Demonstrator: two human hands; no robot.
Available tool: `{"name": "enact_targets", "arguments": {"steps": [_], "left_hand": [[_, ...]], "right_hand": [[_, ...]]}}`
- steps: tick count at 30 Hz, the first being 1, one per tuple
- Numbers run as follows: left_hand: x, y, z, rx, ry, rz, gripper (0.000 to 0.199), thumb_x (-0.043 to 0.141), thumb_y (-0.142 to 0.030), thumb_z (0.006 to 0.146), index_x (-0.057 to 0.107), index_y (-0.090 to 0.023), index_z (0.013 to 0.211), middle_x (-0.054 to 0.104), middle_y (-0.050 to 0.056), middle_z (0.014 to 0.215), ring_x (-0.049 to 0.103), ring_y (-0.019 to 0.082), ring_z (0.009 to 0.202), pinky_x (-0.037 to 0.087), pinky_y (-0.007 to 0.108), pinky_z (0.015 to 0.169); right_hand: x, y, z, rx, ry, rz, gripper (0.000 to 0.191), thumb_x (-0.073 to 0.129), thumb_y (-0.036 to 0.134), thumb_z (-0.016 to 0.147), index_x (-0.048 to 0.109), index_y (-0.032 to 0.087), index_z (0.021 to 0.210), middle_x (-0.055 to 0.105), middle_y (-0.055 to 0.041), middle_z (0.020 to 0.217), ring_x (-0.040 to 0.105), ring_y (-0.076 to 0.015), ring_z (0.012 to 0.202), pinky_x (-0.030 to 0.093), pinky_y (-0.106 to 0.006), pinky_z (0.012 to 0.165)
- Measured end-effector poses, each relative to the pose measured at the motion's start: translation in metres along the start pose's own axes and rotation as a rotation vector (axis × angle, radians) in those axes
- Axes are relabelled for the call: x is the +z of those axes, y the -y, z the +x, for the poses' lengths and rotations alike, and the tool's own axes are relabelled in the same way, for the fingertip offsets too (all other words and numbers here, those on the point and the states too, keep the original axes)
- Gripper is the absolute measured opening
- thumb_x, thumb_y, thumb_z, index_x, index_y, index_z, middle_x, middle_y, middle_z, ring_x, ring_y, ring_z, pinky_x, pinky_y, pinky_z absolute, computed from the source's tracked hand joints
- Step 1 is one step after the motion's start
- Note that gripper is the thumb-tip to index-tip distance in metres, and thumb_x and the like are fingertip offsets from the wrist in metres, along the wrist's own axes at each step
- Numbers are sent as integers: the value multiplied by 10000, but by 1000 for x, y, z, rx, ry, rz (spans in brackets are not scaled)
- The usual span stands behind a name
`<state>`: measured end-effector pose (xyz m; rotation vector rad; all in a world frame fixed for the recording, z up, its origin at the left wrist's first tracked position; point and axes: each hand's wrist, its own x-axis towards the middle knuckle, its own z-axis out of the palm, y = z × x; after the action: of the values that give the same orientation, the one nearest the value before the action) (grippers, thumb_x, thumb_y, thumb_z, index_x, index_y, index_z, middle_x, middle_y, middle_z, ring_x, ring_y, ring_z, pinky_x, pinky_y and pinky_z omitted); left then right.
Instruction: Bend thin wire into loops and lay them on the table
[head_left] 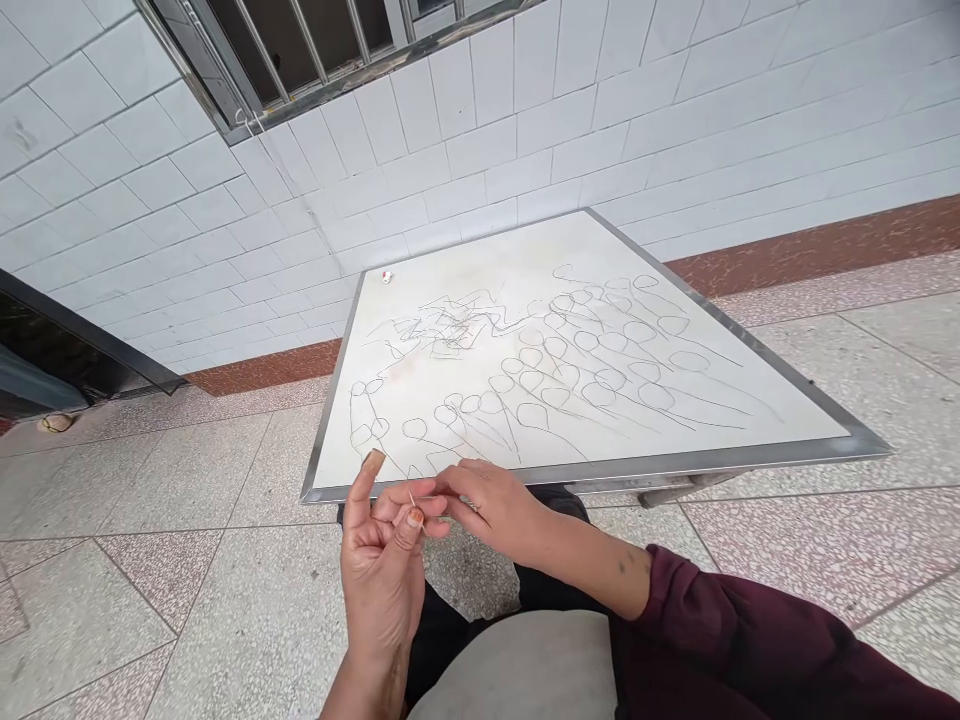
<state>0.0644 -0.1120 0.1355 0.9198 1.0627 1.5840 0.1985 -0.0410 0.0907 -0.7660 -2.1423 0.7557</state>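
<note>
Just beyond the near edge of a white table, my two hands meet. My left hand pinches a thin wire piece between thumb and fingers, its index finger raised. My right hand touches the left fingers from the right, its fingertips bent together; what they hold is too small to make out. Many thin dark wires with looped ends lie spread over the table's middle and right. A tangle of bent wires lies at the left middle.
A small white and red object sits in the table's far left corner. The table's grey metal rim runs close in front of my hands. Behind stands a tiled wall with a barred window.
</note>
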Motion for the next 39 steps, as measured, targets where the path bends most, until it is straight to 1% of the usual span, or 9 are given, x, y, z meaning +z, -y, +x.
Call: {"name": "enact_targets", "arguments": {"steps": [5, 10, 13, 18, 21, 24, 31, 36, 39], "left_hand": [[-1, -3, -2, 62, -59, 17, 613, 700, -216, 797, 433, -321, 1339, 692, 3, 909, 644, 84, 675, 525, 181, 624], [4, -4, -9, 177, -98, 138, 668, 688, -173, 798, 373, -363, 1356, 648, 41, 1114, 678, 161, 927, 562, 297, 789], [3, 1, -13, 257, -45, 277, 575, 614, -153, 852, 393, -340, 1349, 595, 75, 1243, 672, 189, 986, 559, 358, 841], [-13, 11, -10, 397, 92, 523, 521, 504, -115, 908, 370, -304, 1375, 683, 61, 1130, 623, 224, 1110, 506, 459, 948], [-24, 14, -4, 527, 133, 713, 541, 517, -79, 886, 396, -289, 1370, 693, 55, 1139, 635, 217, 1092, 484, 455, 979], [-33, 13, 2, 635, 172, 867, 590, 571, -53, 841, 431, -301, 1357, 693, 42, 1151, 661, 211, 1043, 515, 407, 935], [-44, 9, 7, 652, 286, 1066, 579, 581, -69, 840, 465, -303, 1357, 703, 42, 1129, 685, 209, 977, 538, 347, 856], [-46, 5, 10, 634, 367, 1163, 636, 525, -71, 871, 352, -321, 1429, 682, 49, 1169, 653, 205, 1012, 513, 345, 865], [-45, 2, 12, 618, 395, 1172, 638, 502, -75, 883, 317, -314, 1445, 674, 53, 1178, 633, 202, 1027, 497, 350, 874]], "right_hand": [[10, 5, -2, -74, 37, 12, 126, 492, 244, 927, 550, 172, 1012, 640, -47, 819, 549, -189, 769, 422, -307, 706], [18, 9, -5, -66, 94, 133, 217, 407, 315, 978, 562, 174, 919, 631, -48, 826, 559, -171, 775, 434, -284, 704], [19, 11, -5, -58, 84, 222, 308, 358, 341, 994, 560, 180, 827, 615, -31, 774, 552, -155, 738, 435, -271, 686], [16, 13, -6, -45, 92, 280, 268, 413, 352, 974, 552, 187, 815, 608, -27, 776, 553, -159, 756, 443, -269, 689], [14, 12, -7, -46, 112, 273, 178, 445, 299, 959, 554, 186, 876, 624, -31, 819, 554, -162, 779, 447, -275, 706], [13, 11, -7, -58, 120, 293, 250, 378, 274, 983, 573, 185, 854, 640, -30, 819, 568, -157, 787, 451, -278, 733], [15, 9, -9, 84, 123, 437, 290, 440, 284, 962, 601, 195, 738, 662, 8, 720, 608, -128, 701, 455, -243, 700], [8, 10, -11, 125, 234, 509, 215, 418, 193, 946, 613, 195, 852, 676, -5, 843, 609, -127, 770, 453, -247, 717], [7, 10, -12, 147, 209, 477, 225, 411, 181, 938, 612, 195, 839, 664, -11, 877, 587, -124, 764, 440, -248, 710]]}}
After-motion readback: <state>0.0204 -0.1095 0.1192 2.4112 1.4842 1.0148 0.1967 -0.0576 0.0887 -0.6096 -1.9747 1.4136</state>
